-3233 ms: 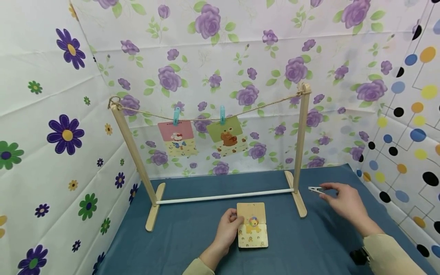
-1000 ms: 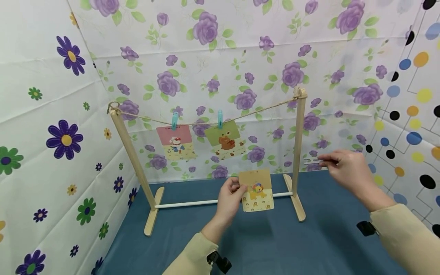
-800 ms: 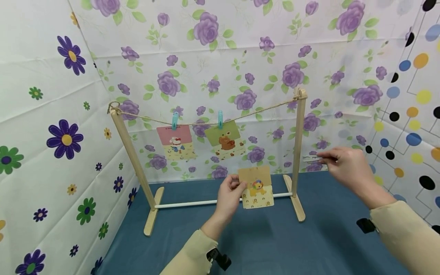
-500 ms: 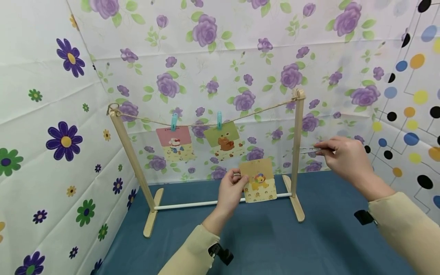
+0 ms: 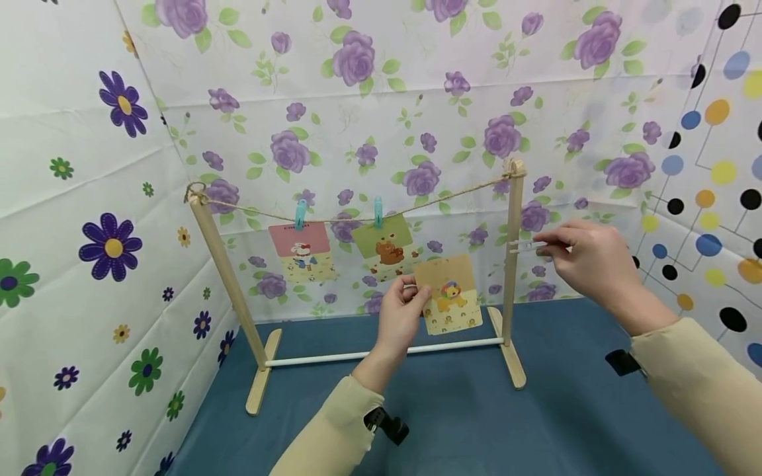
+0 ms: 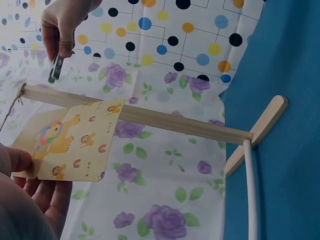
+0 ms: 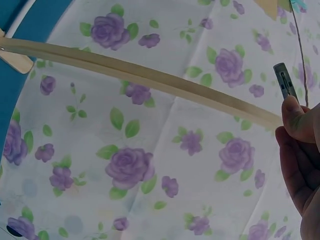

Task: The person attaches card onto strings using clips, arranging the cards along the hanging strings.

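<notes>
My left hand (image 5: 401, 317) pinches the left edge of a yellow card (image 5: 449, 295) with a lion printed on it, lifted off the table below the line. In the left wrist view, thumb and fingers grip the card (image 6: 75, 140) from both sides. My right hand (image 5: 592, 264) pinches a pale clothespin (image 5: 522, 246) just right of the right post, its tip overlapping the post in the head view. A twine line (image 5: 452, 196) sags between two posts. From it hang a pink rabbit card (image 5: 302, 251) and a green bear card (image 5: 383, 248), each under a blue clothespin (image 5: 378, 211).
The wooden right post (image 5: 512, 264) and left post (image 5: 226, 277) stand on flat feet, joined by a white rod (image 5: 333, 359). A blue cloth (image 5: 464, 410) covers the table. Patterned curtains (image 5: 238, 132) close off the back and sides.
The left hand has raised the lion card from the table to just below the line. The right hand has moved up and left with the clothespin, towards the right post.
</notes>
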Action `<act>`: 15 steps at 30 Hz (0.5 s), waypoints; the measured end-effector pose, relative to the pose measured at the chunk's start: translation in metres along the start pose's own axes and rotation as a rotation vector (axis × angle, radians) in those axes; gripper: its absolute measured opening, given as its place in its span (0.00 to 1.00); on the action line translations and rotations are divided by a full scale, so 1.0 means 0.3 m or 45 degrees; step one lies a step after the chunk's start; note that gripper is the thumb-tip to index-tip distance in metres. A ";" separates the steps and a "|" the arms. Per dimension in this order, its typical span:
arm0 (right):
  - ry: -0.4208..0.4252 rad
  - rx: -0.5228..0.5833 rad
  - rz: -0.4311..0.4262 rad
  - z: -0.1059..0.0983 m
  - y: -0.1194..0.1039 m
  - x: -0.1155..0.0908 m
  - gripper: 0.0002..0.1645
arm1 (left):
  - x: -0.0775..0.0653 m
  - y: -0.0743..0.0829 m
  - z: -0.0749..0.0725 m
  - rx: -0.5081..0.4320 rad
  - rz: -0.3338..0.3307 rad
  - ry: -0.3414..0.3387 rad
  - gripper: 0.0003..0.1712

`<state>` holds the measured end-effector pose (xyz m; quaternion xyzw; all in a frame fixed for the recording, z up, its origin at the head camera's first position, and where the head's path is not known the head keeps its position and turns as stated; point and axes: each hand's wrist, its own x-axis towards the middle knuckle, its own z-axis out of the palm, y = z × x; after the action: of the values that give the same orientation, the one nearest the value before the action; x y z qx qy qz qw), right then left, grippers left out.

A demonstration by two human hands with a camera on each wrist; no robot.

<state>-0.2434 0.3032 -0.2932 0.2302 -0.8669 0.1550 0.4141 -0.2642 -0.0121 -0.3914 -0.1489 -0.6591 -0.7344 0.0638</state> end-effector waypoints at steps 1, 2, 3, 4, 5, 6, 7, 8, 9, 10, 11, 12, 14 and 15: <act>0.001 0.002 -0.007 0.000 -0.003 0.006 0.12 | 0.005 0.005 0.003 0.000 0.007 -0.002 0.10; 0.003 0.002 -0.013 0.000 -0.006 0.013 0.11 | 0.010 0.010 0.006 -0.007 0.013 -0.004 0.10; 0.005 0.004 -0.022 0.000 -0.010 0.020 0.11 | 0.015 0.015 0.010 -0.015 0.019 -0.004 0.10; 0.006 0.008 -0.030 0.001 -0.013 0.028 0.11 | 0.020 0.020 0.013 -0.023 0.027 -0.003 0.10; 0.005 0.006 -0.040 0.001 -0.016 0.035 0.11 | 0.025 0.026 0.016 -0.027 0.036 -0.002 0.10; 0.002 0.003 -0.045 0.002 -0.019 0.042 0.11 | 0.030 0.031 0.019 -0.032 0.045 -0.001 0.10; -0.006 -0.002 -0.046 0.002 -0.023 0.049 0.11 | 0.035 0.034 0.021 -0.032 0.048 0.001 0.10; -0.013 -0.004 -0.045 0.002 -0.027 0.056 0.11 | 0.039 0.038 0.023 -0.030 0.051 0.004 0.10; -0.020 -0.006 -0.042 0.001 -0.031 0.063 0.11 | 0.043 0.041 0.025 -0.022 0.054 0.006 0.10; -0.030 -0.009 -0.037 0.001 -0.035 0.069 0.11 | 0.046 0.044 0.027 -0.017 0.055 0.010 0.10; -0.037 -0.012 -0.035 0.000 -0.039 0.076 0.11 | 0.049 0.047 0.028 -0.012 0.055 0.013 0.10; -0.043 -0.012 -0.033 0.000 -0.043 0.083 0.11 | 0.051 0.049 0.029 -0.004 0.055 0.018 0.10; -0.048 -0.008 -0.034 -0.003 -0.049 0.098 0.11 | 0.056 0.054 0.033 0.003 0.056 0.025 0.10; -0.047 -0.007 -0.038 -0.003 -0.051 0.105 0.11 | 0.059 0.056 0.035 0.005 0.057 0.026 0.10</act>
<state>-0.2520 0.2822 -0.2665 0.2449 -0.8712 0.1423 0.4009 -0.2747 -0.0020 -0.3691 -0.1560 -0.6563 -0.7331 0.0871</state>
